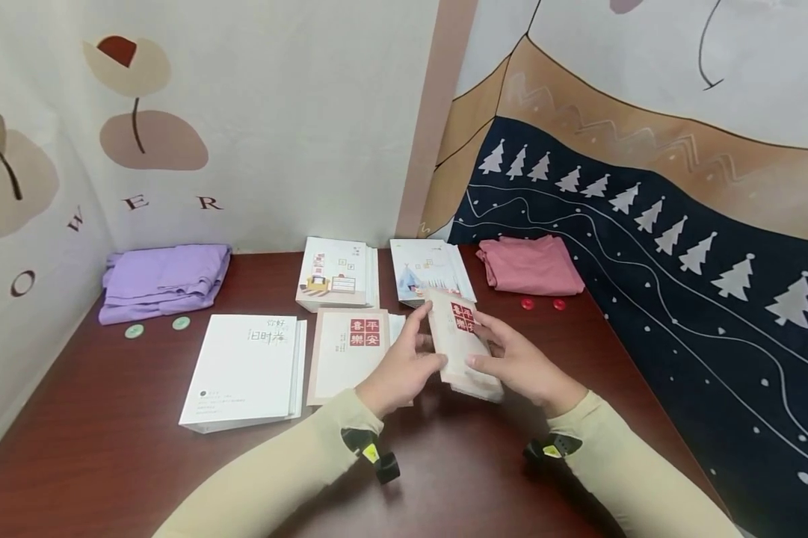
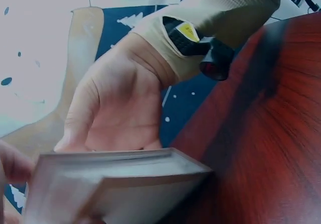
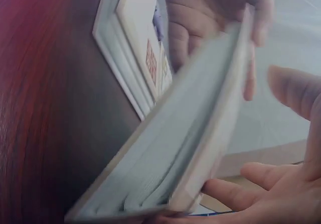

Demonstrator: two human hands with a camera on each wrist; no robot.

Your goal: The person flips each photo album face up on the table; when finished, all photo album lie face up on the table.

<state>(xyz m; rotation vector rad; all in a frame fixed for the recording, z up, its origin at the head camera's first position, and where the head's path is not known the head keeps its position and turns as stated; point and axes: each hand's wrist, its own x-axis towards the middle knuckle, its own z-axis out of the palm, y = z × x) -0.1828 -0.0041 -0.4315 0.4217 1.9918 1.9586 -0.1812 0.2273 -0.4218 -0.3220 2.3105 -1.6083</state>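
A cream book (image 1: 456,340) with a red four-square print on its cover is held tilted between both hands above the table. My left hand (image 1: 400,370) grips it along the left edge, thumb on the near side; in the right wrist view this hand (image 3: 205,13) is at the book's far end. On the opposite side, my right hand (image 1: 528,370) holds it with fingers at the edge and thumb over the cover. Slightly parted pages (image 3: 170,128) show from the end of the book. A matching book (image 1: 339,366) lies beside my left hand.
A white book (image 1: 242,366) lies at the left. Two illustrated books (image 1: 336,273) (image 1: 430,265) lie behind. Folded purple cloth (image 1: 168,280) with green buttons (image 1: 181,323) sits at the back left, folded pink cloth (image 1: 531,265) with red buttons (image 1: 528,303) at the back right. Printed fabric hangs around the table.
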